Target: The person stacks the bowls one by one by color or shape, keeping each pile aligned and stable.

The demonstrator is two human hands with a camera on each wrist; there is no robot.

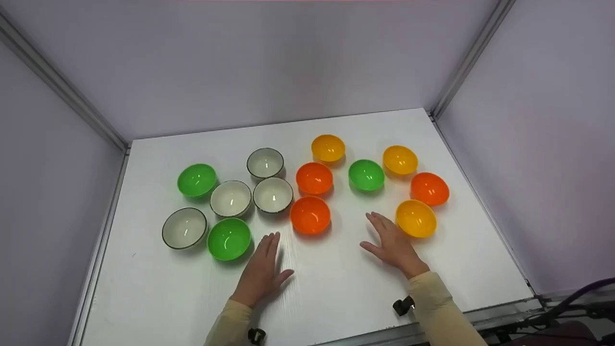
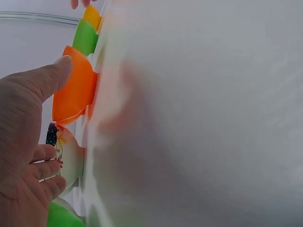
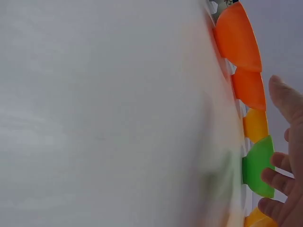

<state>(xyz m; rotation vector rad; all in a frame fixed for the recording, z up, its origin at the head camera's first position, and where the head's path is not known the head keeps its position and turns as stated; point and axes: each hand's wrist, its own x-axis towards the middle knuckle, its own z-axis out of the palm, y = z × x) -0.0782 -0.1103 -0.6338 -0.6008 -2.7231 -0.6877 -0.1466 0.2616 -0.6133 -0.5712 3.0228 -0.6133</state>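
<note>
My left hand [image 1: 262,271] hovers over the white table, fingers straight and thumb spread, holding nothing. Just to its left is a green bowl [image 1: 229,239]; ahead of it is an orange bowl [image 1: 310,215]. My right hand [image 1: 391,242] is also extended and holds nothing, its fingers close beside a yellow bowl [image 1: 416,218]. Beyond the right fingertips stands another green bowl [image 1: 366,175]. In the left wrist view, the thumb overlaps an orange bowl [image 2: 75,87]. The right wrist view has the fingers in front of a green bowl [image 3: 259,168].
Several white bowls with dark rims [image 1: 273,195] stand at the left and middle. A green bowl [image 1: 197,180] is at the far left, an orange bowl [image 1: 429,189] at the right. Yellow bowls [image 1: 328,148] stand farther back. Pale walls enclose the table [image 1: 336,307]; cables [image 1: 576,293] lie at lower right.
</note>
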